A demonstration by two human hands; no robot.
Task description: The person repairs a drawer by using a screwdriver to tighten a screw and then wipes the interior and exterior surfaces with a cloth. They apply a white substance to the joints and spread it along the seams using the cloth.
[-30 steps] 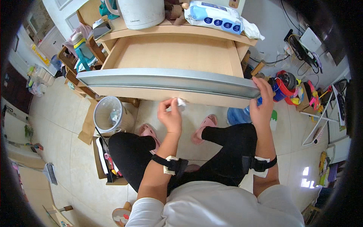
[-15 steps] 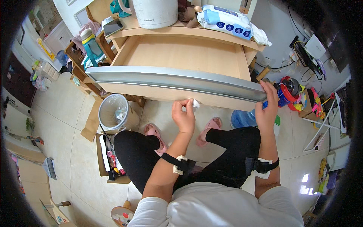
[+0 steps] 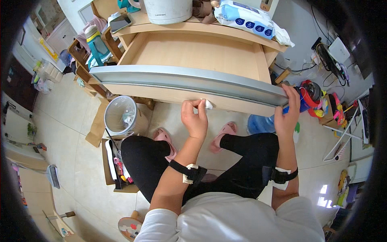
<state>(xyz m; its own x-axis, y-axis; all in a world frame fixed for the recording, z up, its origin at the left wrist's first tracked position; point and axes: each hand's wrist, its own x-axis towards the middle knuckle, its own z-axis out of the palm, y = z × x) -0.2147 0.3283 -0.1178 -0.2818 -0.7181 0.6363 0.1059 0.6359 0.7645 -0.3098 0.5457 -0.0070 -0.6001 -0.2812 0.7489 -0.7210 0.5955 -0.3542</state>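
A pulled-out wooden drawer [image 3: 205, 51] with a silver-edged front [image 3: 189, 76] stands before me, its bare bottom showing. My left hand [image 3: 194, 119] is closed in a pinch on a small crumpled white wipe [image 3: 208, 104], at the lower edge of the drawer front near its middle. Whether the wipe touches the wood I cannot tell. At the drawer front's right end, my right hand [image 3: 288, 113] grips the corner, fingers over the outer edge and thumb on the near side.
On the cabinet top stand a white appliance [image 3: 167, 11], a wipes pack [image 3: 244, 19] and a phone [image 3: 120, 23]. Below left are a waste bin [image 3: 139, 121] and a box of odds and ends [image 3: 129, 188]. A blue water bottle [image 3: 260, 124] stands under the drawer's right side.
The view has shifted slightly, so the drawer and cabinet sit a little higher. Both hands keep their places on the drawer and wipe, with barely any movement.
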